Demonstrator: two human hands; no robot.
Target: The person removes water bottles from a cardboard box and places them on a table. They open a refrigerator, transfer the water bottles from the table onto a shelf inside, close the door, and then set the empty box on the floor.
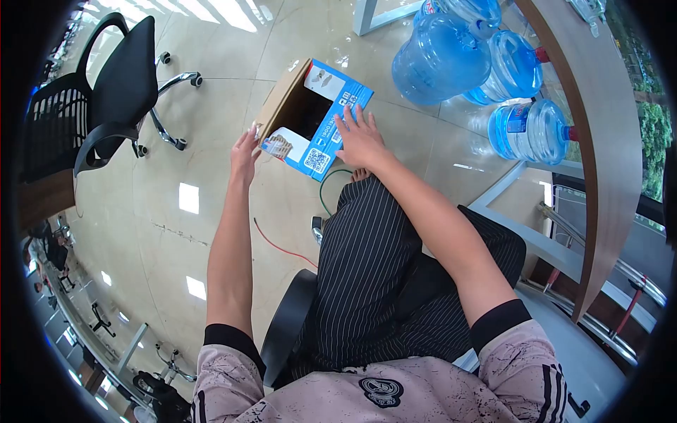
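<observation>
A blue and white cardboard box [335,109] is in front of me above the floor tiles, its top open and its inside dark. Printed text and a QR code mark its blue flap, and one long side is plain brown. At the box's near left corner, my left hand [245,151] grips the edge with its fingertips. My right hand [363,137] lies on the blue flap, fingers spread and holding nothing. What is inside the box cannot be made out.
Several large blue water bottles [444,60] stand at the upper right, beside a wooden-topped table [620,141]. A black office chair [116,92] is at the upper left. Red [282,247] and green [324,190] cables lie on the floor near my legs.
</observation>
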